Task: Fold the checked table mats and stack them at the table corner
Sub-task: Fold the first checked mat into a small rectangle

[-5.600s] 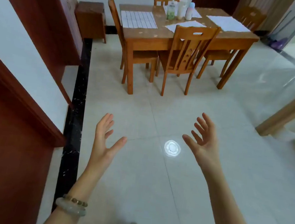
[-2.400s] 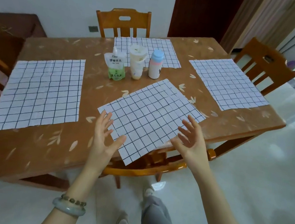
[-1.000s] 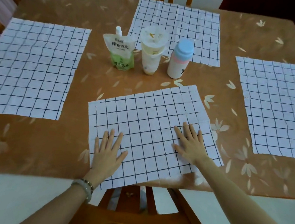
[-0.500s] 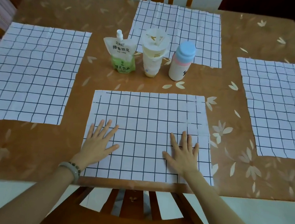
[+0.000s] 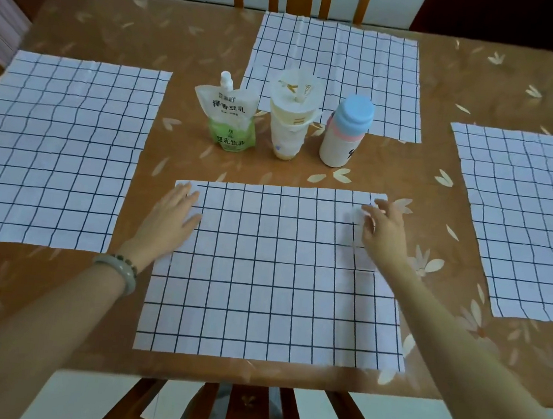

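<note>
Fig. Near checked mat (image 5: 277, 278) lies flat at front edge of table (image 5: 52, 287), centre. L hand (image 5: 173, 213) flat, fingers straight on far-left corner. R hand (image 5: 382, 233) at far-right corner, pinch unclear (blur). Risk: uneven corner lift gives a skewed fold; mat may slide off the edge.

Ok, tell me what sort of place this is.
Most likely a home dining room: a wooden table with chairs drawn up at the near and far sides, four checked mats laid out like place settings, and three drinks standing in the middle.
</note>
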Demonstrator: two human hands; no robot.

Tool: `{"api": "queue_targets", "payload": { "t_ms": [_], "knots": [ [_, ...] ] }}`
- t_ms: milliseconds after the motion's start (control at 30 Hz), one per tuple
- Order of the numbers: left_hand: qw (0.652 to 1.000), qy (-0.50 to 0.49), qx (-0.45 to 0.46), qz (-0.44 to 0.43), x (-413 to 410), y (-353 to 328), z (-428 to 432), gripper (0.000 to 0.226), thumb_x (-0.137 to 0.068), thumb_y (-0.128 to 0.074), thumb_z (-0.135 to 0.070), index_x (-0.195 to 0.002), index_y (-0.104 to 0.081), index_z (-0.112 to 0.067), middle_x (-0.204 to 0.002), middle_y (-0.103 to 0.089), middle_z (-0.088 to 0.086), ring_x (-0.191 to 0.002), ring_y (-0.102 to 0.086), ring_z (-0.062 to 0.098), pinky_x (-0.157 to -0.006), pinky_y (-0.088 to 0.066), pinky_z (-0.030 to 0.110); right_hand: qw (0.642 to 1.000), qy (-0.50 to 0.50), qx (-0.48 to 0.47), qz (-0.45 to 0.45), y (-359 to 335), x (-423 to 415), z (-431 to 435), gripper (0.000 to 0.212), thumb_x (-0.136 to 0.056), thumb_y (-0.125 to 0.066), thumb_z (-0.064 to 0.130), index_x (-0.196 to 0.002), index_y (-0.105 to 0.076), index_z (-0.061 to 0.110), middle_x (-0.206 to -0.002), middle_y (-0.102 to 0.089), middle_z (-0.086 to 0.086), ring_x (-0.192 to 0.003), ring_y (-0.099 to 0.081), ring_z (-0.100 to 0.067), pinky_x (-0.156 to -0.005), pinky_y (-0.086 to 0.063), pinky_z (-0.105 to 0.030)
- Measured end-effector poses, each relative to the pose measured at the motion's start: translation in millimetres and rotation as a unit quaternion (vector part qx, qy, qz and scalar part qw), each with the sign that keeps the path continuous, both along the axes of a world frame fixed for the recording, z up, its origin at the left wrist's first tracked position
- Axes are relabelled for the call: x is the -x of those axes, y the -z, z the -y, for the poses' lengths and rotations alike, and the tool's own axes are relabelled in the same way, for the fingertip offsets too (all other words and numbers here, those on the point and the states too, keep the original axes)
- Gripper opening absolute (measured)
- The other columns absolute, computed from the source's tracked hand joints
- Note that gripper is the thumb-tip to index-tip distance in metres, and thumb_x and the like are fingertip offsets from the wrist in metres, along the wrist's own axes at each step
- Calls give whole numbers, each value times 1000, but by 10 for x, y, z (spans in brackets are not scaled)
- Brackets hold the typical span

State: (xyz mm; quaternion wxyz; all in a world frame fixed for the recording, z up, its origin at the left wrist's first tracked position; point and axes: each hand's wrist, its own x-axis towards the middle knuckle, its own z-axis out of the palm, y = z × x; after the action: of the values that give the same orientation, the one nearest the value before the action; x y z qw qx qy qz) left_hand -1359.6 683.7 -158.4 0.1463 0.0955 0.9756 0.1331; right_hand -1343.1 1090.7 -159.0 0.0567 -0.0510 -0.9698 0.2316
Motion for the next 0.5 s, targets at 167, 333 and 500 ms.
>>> {"api": "queue_targets", "payload": {
  "t_ms": [167, 333, 500],
  "knots": [
    [999, -26, -5, -17, 454, 70, 21, 45, -98, -47, -23, -140, -44, -7, -150, -36, 12, -138, -29, 30, -112, -27, 46, 999, 0, -32, 35, 125, 447, -126, 37, -85, -44, -6, -116, -62, 2, -129, -54, -16, -116, -50, -36, -86, -51, -47],
    [999, -27, -11, -32, 663, 111, 43, 40, -91, -55, -18, -130, -53, -6, -133, -49, 12, -123, -44, 33, -103, -37, 44, 997, -21, -48, 63, 229, 535, -256, 39, -79, -46, -9, -115, -61, -2, -121, -57, -19, -106, -53, -41, -89, -46, -43],
    [998, -39, -16, -41, 760, 112, 62, 38, -83, -66, -22, -118, -58, -11, -101, -58, 5, -97, -52, 26, -97, -41, 44, 992, -14, -79, 95, 317, 580, -399, 33, -80, -53, -6, -111, -64, -2, -102, -57, -26, -93, -51, -45, -83, -40, -44]
  ]
}}
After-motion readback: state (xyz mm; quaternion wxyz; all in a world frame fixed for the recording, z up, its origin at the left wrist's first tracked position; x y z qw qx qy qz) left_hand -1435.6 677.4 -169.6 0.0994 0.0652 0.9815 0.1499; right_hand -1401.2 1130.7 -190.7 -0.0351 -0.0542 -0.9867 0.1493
